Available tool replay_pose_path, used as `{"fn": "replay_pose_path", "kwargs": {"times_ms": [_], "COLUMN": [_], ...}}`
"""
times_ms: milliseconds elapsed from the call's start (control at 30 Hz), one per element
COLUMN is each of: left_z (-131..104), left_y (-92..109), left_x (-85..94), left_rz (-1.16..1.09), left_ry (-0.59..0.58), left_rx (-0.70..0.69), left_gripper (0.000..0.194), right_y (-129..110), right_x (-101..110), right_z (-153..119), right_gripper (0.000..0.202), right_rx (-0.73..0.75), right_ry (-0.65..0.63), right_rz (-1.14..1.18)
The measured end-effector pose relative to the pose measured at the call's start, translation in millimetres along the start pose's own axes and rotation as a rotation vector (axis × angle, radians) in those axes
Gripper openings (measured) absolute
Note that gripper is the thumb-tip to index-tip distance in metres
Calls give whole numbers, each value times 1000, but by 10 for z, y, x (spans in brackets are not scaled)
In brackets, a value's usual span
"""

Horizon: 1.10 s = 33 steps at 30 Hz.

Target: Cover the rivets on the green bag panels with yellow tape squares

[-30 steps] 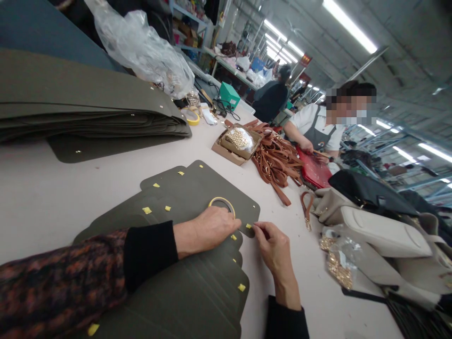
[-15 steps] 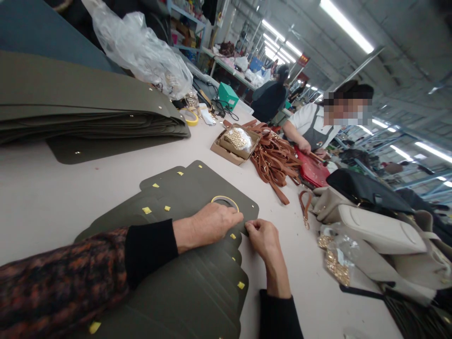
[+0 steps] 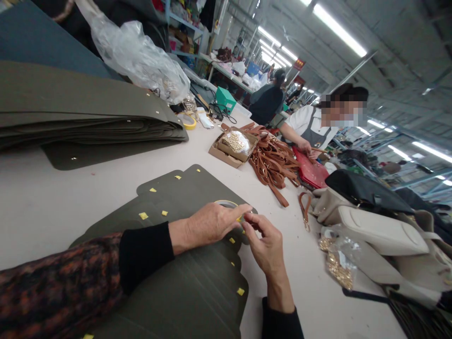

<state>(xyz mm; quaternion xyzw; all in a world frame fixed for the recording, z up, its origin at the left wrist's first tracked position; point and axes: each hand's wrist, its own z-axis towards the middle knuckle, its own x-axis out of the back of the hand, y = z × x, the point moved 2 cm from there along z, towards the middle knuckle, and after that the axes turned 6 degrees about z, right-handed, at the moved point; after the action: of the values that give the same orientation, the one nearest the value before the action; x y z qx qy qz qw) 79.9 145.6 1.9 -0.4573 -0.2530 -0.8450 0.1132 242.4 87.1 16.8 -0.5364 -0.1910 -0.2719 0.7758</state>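
My left hand (image 3: 213, 221) is closed around a roll of yellow tape (image 3: 226, 203), its index finger stretched toward the right hand. The roll's upper rim shows behind the knuckles. My right hand (image 3: 266, 242) is pinched, thumb and index fingertips meeting the left fingertips. A speck of yellow shows where they meet; what the right fingers grip is too small to make out. Beneath both hands lie overlapping dark olive sheets, like leather panels (image 3: 169, 282), with rounded corners. Several small yellow tape pieces (image 3: 143, 216) are stuck along their edges.
A thick stack of olive panels (image 3: 88, 103) lies at left. Ahead are a cardboard box (image 3: 228, 153) of gold hardware, brown straps (image 3: 273, 162) and another tape roll (image 3: 190, 123). Pale bags (image 3: 381, 230) and bagged gold fittings (image 3: 341, 268) lie right. A co-worker (image 3: 310, 127) handles a red item.
My right hand has moved up from the panel's edge to my left fingertips. My left index finger has stretched out, and the tape roll is now more covered by the hand.
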Motion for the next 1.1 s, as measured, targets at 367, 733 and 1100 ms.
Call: {"fn": "replay_pose_path", "kwargs": {"times_ms": [367, 733, 1100], "left_z": [26, 19, 0], "left_y": [33, 87, -45], "left_x": [83, 117, -82], "left_rz": [-37, 139, 256], "left_ry": [-125, 42, -251], "left_rx": [44, -53, 77], "left_gripper": [12, 4, 12], "right_y": [14, 173, 819], "right_x": [-133, -190, 134], "right_z": [-51, 9, 99], "right_gripper": [13, 27, 39], "right_rx": [192, -469, -659], "right_ry": [103, 228, 210], "right_rz": [-337, 288, 345]}}
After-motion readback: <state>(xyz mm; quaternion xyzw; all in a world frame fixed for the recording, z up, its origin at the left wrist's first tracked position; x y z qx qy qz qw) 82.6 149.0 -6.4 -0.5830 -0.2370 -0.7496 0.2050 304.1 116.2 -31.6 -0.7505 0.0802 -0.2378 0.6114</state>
